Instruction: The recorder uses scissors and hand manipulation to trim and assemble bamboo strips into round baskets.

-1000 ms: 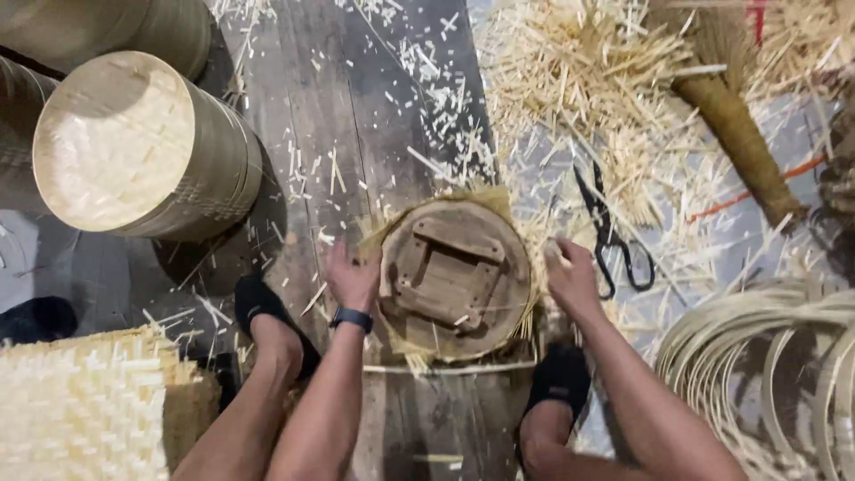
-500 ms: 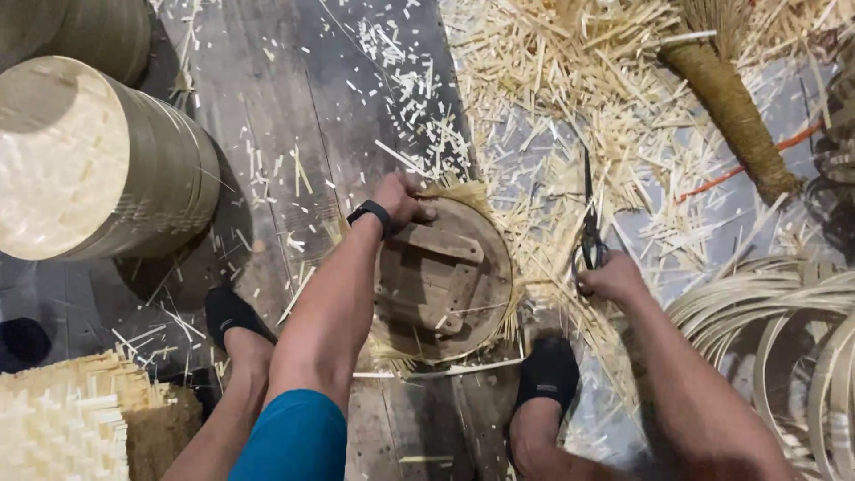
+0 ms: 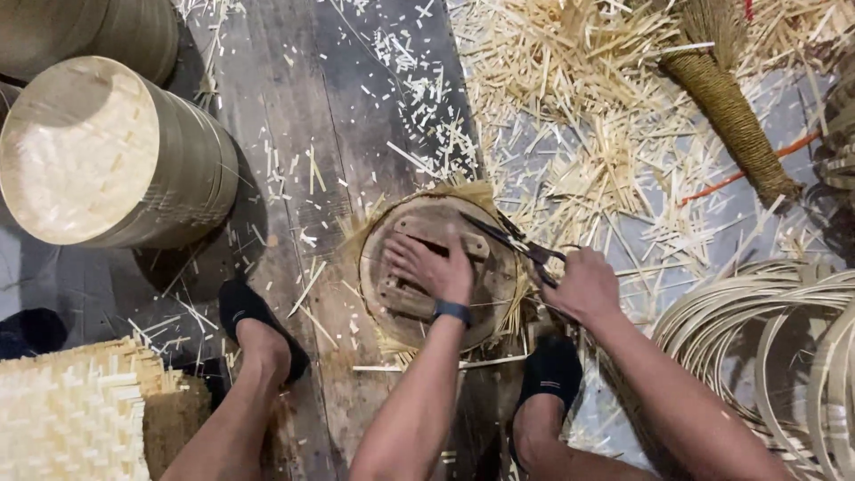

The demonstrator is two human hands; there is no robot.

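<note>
A round wooden disc [image 3: 426,312] with nailed cross-pieces lies on the floor over a woven bamboo mat whose strands [image 3: 454,191] stick out around its rim. My left hand [image 3: 432,267] presses flat on top of the disc, fingers spread. My right hand [image 3: 581,287] holds black scissors [image 3: 517,240] at the disc's right edge, with the blades pointing up-left over the protruding strands. My two feet in dark slippers rest on either side of the disc, the left foot [image 3: 258,325] and the right foot [image 3: 550,379].
A stack of round bamboo steamer baskets [image 3: 116,156] lies at the left. A woven bamboo sheet [image 3: 71,414] sits bottom left. Bamboo hoops [image 3: 775,338] pile up at the right. Cut bamboo scraps [image 3: 588,98] and a wrapped broom handle [image 3: 730,116] cover the floor beyond.
My right hand has picked up the scissors and brought them to the disc's right edge. My left hand has moved from the disc's upper-left rim to its middle.
</note>
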